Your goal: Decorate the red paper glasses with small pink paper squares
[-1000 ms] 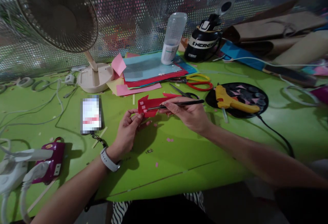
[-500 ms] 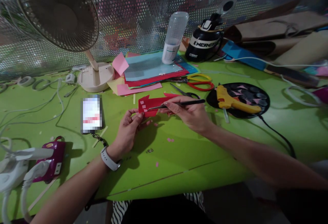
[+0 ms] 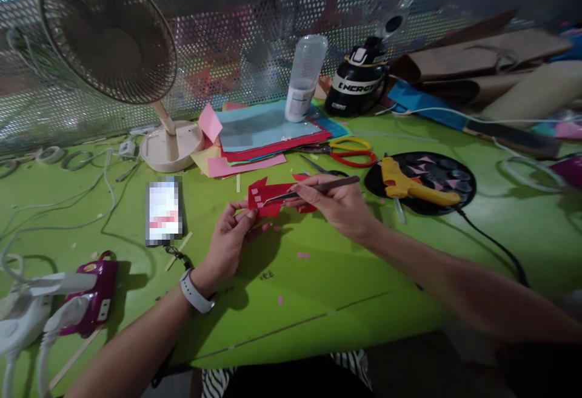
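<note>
My left hand (image 3: 233,228) pinches the left end of a red paper piece (image 3: 269,193), cut and folded at its edges, above the green table. Several small pale pink squares (image 3: 257,199) sit in rows on that end. Between the fingers of my right hand (image 3: 341,207) is a pair of dark tweezers (image 3: 325,185), held like a pen. Their bent tip touches or hovers just over the paper beside the squares; I cannot tell which. Part of the paper's right side is hidden behind my right hand. Pink scraps (image 3: 302,255) lie on the table below.
A yellow glue gun (image 3: 409,187) rests on a round black tray (image 3: 466,185) to the right. Scissors (image 3: 352,152) and stacked coloured sheets (image 3: 254,126) are behind the hands. On the left are a phone (image 3: 163,211), a fan (image 3: 170,149) and a purple power strip (image 3: 93,295) with cables.
The camera view has shifted slightly, so everything sits a little lower. The tweezers' tip stays by the squares, and both hands keep their holds.
</note>
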Demonstrator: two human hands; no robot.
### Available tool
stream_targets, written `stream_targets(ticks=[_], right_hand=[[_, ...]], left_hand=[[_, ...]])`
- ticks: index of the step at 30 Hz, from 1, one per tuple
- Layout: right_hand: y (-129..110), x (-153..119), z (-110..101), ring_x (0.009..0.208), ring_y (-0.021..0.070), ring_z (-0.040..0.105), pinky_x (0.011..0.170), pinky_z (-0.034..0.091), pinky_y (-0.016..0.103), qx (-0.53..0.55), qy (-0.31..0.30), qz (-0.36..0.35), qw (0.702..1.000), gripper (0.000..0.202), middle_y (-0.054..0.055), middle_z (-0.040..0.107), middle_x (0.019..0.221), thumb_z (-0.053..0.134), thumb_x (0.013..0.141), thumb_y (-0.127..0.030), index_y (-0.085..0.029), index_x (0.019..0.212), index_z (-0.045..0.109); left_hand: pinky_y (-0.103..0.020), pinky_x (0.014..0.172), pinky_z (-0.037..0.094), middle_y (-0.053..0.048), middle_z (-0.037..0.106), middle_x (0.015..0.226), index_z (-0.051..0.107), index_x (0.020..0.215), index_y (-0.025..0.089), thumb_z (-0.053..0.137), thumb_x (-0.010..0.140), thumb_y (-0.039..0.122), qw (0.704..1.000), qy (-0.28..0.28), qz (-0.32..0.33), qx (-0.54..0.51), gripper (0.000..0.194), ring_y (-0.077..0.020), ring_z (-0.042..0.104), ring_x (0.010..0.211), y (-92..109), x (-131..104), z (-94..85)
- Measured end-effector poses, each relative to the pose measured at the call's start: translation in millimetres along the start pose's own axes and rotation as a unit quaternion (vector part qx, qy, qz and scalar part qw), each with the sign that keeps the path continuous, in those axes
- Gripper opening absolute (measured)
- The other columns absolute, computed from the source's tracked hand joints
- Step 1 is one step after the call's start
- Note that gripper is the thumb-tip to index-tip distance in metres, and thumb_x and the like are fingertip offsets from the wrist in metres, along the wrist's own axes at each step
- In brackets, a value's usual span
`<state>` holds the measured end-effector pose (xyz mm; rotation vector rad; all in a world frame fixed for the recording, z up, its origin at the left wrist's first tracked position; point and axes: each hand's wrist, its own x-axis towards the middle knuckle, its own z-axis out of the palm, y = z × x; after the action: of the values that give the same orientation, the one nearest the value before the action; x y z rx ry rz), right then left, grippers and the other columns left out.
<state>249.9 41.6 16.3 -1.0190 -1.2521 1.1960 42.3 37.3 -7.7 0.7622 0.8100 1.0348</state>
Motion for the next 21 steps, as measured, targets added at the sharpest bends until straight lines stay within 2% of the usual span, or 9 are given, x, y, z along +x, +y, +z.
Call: stream_targets(ticks=[9, 13, 21], right_hand=[[-0.2, 0.0, -2.6, 0.071, 0.0196, 0.076, 0.059, 0.062, 0.026, -0.021, 0.0, -0.014, 1.0, 0.029, 0.003, 0.076, 0.074, 0.076, 0.077, -0.048, -0.02, 0.084, 0.072], [1.1, 1.0, -4.7, 0.071, 0.021, 0.076, 0.057, 0.063, 0.027, -0.007, 0.015, 0.006, 1.0, 0.028, 0.003, 0.076, 0.073, 0.077, 0.075, -0.048, -0.022, 0.084, 0.072], [8.8, 3.5, -7.2, 0.069, 0.0171, 0.075, 0.058, 0.062, 0.022, 0.028, 0.002, 0.021, 0.999, 0.028, 0.004, 0.077, 0.074, 0.078, 0.077, -0.044, -0.019, 0.086, 0.072]], left_hand=[[-0.027, 0.074, 0.06, 0.0, 0.076, 0.086, 0.057, 0.093, 0.018, 0.086, 0.069, 0.029, 1.0, 0.008, -0.005, -0.014, 0.038, -0.0156, 0.073, 0.077, 1.7, -0.1, 2.2], [-0.026, 0.075, 0.06, 0.001, 0.075, 0.087, 0.059, 0.092, 0.018, 0.085, 0.07, 0.026, 0.999, 0.021, -0.011, -0.029, 0.036, -0.0139, 0.073, 0.078, 2.9, -0.8, 2.1], [-0.024, 0.073, 0.061, -0.001, 0.076, 0.088, 0.062, 0.095, 0.017, 0.085, 0.07, 0.022, 0.998, 0.022, -0.022, -0.061, 0.035, -0.0134, 0.073, 0.078, 1.2, -0.7, -0.9]])
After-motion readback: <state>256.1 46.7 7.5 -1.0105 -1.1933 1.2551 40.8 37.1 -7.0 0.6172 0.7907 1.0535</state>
